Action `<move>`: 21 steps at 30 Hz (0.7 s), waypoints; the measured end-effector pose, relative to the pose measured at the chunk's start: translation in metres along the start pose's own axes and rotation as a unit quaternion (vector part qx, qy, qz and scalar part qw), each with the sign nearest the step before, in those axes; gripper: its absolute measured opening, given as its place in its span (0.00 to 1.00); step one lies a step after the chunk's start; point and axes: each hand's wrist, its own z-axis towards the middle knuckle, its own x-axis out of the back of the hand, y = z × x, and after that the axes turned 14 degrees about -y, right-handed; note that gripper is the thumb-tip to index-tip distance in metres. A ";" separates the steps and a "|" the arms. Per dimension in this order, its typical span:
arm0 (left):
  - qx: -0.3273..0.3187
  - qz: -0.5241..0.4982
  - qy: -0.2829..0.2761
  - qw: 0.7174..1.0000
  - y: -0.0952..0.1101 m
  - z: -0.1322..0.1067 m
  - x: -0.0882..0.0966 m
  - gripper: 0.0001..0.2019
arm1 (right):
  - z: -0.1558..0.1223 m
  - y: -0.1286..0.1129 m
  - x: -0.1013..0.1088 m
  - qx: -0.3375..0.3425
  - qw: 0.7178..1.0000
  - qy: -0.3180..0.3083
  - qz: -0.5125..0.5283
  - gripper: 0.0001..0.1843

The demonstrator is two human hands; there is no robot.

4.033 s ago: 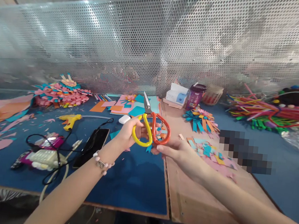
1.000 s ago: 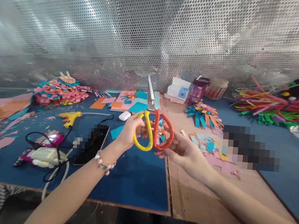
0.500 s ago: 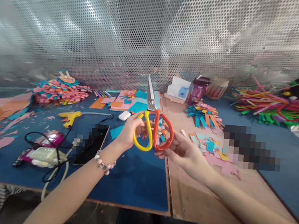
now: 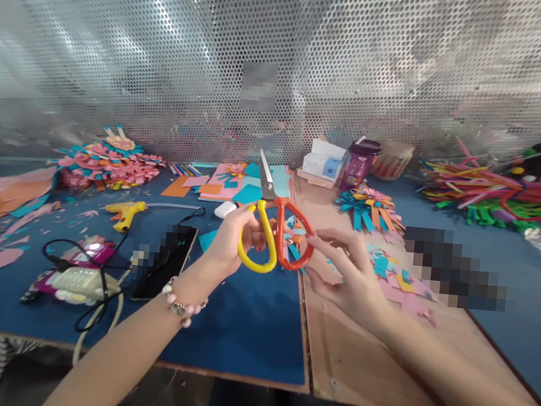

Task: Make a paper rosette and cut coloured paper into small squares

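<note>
My left hand is closed around the yellow handle loop of a large pair of scissors. The blades point up and away, tilted a little left, and lie together. Beside the red handle loop, my right hand has its fingers bent and spread apart. One fingertip overlaps the edge of that loop; whether it touches is hard to tell. Behind the scissors, coloured paper sheets lie on the blue table. Small paper scraps are scattered beyond my right hand.
On the left are a yellow glue gun, a phone, cables and a power strip. Paper flower clusters stand behind. A tissue pack, a purple cup and pipe cleaners line the perforated metal panel.
My right hand has let its grip on the red loop loosen and has shifted right, fingers opening. The scissors have dropped slightly and tipped left in my left hand.
</note>
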 end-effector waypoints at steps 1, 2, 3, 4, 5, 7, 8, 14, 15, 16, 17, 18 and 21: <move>0.007 -0.002 -0.001 1.000 0.000 0.000 -0.001 0.20 | 0.001 0.000 0.002 0.016 0.999 0.012 -0.030 0.26; 0.010 -0.003 -0.002 1.000 0.000 -0.001 -0.001 0.20 | 0.001 -0.001 0.004 0.030 0.998 0.021 -0.052 0.24; 0.010 -0.003 -0.004 1.000 0.000 -0.001 -0.001 0.21 | 0.002 -0.003 0.006 0.044 0.996 0.024 -0.068 0.21; 0.010 -0.004 -0.005 1.000 0.000 -0.001 -0.001 0.21 | 0.003 -0.004 0.008 0.058 0.995 0.020 -0.078 0.19; 0.009 -0.003 -0.003 1.000 0.000 -0.001 -0.001 0.21 | 0.003 -0.005 0.008 0.070 0.994 0.014 -0.081 0.18; 0.005 0.001 0.001 1.000 0.000 -0.001 -0.001 0.21 | 0.003 -0.007 0.009 0.084 0.994 0.001 -0.075 0.18; 0.003 0.006 0.002 1.000 0.000 -0.001 -0.002 0.22 | 0.003 -0.006 0.009 0.087 0.994 -0.004 -0.070 0.17; 0.021 0.033 0.002 0.999 0.004 -0.002 -0.002 0.23 | 0.001 -0.003 0.007 0.095 0.993 -0.044 -0.047 0.16; 0.026 0.035 0.006 0.999 0.004 -0.002 -0.001 0.22 | 0.001 -0.002 0.007 0.096 0.993 -0.050 -0.043 0.15; 0.031 0.037 0.011 0.999 0.004 -0.002 0.000 0.22 | 0.001 -0.002 0.007 0.097 0.993 -0.055 -0.040 0.15; 0.037 0.040 0.014 0.998 0.004 -0.001 0.000 0.22 | 0.001 -0.002 0.007 0.098 0.993 -0.060 -0.038 0.14; 0.042 0.043 0.014 0.998 0.003 0.000 0.001 0.21 | 0.001 -0.003 0.007 0.100 0.992 -0.065 -0.038 0.14; 0.055 0.054 0.010 0.997 0.002 0.001 0.004 0.21 | 0.001 -0.004 0.008 0.104 0.990 -0.083 -0.047 0.12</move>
